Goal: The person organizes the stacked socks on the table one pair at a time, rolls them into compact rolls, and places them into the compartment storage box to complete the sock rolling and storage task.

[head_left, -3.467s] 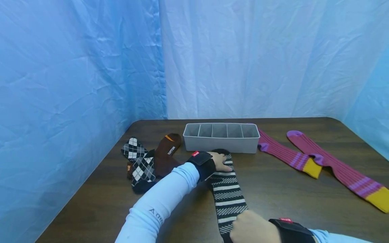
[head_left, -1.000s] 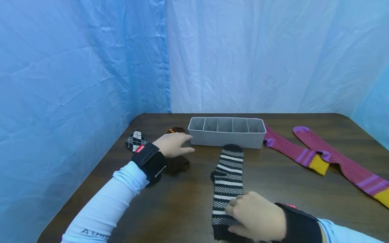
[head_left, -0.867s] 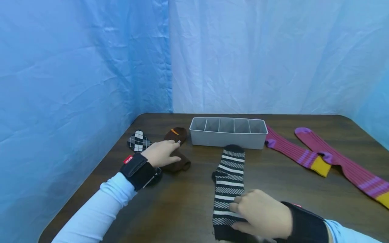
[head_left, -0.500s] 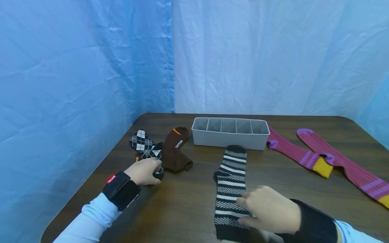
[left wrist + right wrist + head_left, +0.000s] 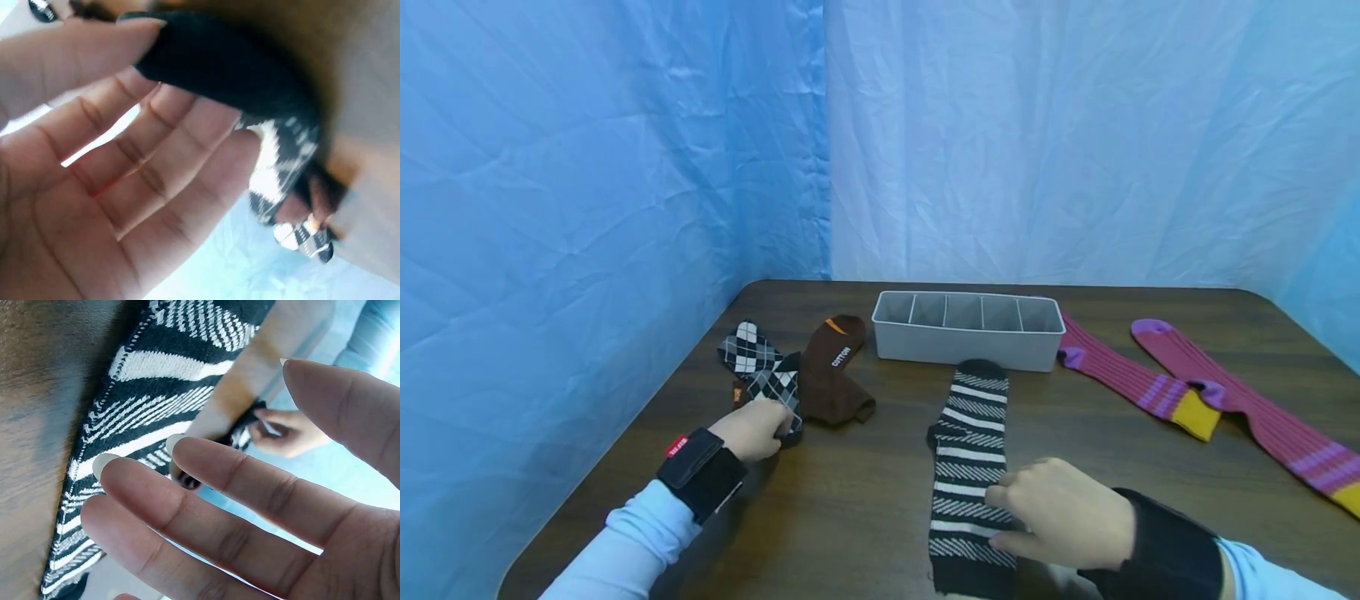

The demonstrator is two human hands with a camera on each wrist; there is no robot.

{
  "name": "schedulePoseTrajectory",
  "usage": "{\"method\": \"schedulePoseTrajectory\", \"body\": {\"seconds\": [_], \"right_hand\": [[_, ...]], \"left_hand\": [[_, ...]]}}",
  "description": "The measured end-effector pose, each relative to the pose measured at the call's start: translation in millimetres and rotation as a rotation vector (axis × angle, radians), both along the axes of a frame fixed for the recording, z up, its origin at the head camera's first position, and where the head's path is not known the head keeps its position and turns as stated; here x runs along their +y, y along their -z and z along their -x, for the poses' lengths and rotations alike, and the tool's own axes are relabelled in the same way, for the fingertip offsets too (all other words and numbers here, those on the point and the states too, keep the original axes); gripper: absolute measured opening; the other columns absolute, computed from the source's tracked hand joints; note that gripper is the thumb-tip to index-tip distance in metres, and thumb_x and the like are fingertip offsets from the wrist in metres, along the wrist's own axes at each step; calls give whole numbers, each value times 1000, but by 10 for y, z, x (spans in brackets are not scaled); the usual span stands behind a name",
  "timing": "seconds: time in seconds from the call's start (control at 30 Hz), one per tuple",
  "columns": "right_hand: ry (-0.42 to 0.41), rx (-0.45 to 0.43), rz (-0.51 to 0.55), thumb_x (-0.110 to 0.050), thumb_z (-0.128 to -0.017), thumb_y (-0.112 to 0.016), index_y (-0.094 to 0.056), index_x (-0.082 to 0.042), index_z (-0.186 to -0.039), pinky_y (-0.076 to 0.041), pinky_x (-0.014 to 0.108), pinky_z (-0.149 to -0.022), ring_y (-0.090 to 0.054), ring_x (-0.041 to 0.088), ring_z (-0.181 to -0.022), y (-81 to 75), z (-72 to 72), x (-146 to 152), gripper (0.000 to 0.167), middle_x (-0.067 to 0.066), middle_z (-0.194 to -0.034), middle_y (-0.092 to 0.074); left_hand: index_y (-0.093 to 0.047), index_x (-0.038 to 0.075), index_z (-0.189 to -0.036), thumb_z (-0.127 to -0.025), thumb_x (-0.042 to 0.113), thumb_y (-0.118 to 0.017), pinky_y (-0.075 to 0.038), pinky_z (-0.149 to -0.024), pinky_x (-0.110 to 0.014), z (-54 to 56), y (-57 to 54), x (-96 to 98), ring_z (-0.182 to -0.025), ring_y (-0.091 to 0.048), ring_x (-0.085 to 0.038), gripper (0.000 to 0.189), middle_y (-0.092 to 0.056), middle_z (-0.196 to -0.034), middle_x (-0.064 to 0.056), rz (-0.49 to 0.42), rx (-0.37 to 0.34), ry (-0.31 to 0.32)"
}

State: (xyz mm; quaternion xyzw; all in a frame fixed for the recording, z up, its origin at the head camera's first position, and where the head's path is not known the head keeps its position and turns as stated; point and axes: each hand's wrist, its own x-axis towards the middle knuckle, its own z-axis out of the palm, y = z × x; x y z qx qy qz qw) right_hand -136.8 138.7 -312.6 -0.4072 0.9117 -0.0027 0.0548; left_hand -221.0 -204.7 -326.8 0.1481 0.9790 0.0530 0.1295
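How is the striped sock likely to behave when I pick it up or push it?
Probably floppy: the striped sock is visibly knit fabric. Likely light, since it looks thin. Rolling seems unlikely, as it lies flat on the table.

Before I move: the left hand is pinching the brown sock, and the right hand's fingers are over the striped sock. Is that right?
Not quite: the left hand is pinching a black-and-white argyle sock, not the brown sock beside it, as the head view shows. The right hand does have its fingers over the striped sock.
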Motion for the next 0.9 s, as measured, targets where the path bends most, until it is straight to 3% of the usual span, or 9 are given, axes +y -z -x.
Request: {"method": "schedulePoseTrajectory", "body": {"seconds": [0.17, 0.27, 0.4, 0.57, 0.7, 0.9], "right_hand": [[1, -17, 1, -43, -75, -57, -61, -18, -87, -30, 16, -44, -33, -2, -45, -4, 17, -12, 28, -16, -58, -46], [-14, 0, 15, -43, -75, -57, -61, -18, -85, -31, 17, -45, -33, -2, -46, -20, 40, -11, 27, -16, -58, -46], [-21, 3, 33, -43, -75, -57, -62, -17, -88, -35, 18, -48, -37, -4, -48, -59, 91, -24, 29, -14, -62, -53], [-1, 1, 58, -40, -76, -58, -62, -15, -93, -38, 17, -48, -40, -4, -49, -125, 167, -38, 31, -10, -66, -58], [0, 27, 89, -38, -76, -58, -62, -14, -94, -40, 18, -50, -40, -4, -50, -155, 211, -37, 30, -10, -69, -59], [0, 83, 120, -36, -75, -60, -62, -15, -92, -40, 17, -50, -43, -4, -52, -243, 241, -21, 27, -8, -71, -60]], "left_hand": [[-57, 2, -89, -78, -2, -53, -42, -61, -30, 0, -227, -70, -68, -49, -15, 12, -55, -78, -5, -57, 53, -13], [-53, 1, -85, -79, -2, -51, -38, -56, -28, 25, -402, -134, -65, -46, -16, 7, -52, -74, -6, -87, 153, -3], [-53, 2, -85, -80, -3, -50, -41, -56, -28, 81, -641, -179, -67, -52, -19, 7, -55, -78, -11, -110, 284, -3], [-56, 2, -92, -83, -2, -46, -43, -69, -38, 165, -976, -94, -87, -55, -29, 14, -58, -91, -16, -116, 448, 1], [-55, 2, -96, -86, 0, -43, -42, -75, -41, 190, -1222, -7, -91, -52, -31, 16, -55, -94, -16, -195, 580, 2], [-55, 2, -95, -86, 3, -46, -41, -78, -38, 135, -1460, 161, -90, -52, -28, 13, -55, -93, -13, -289, 754, 42]]}}
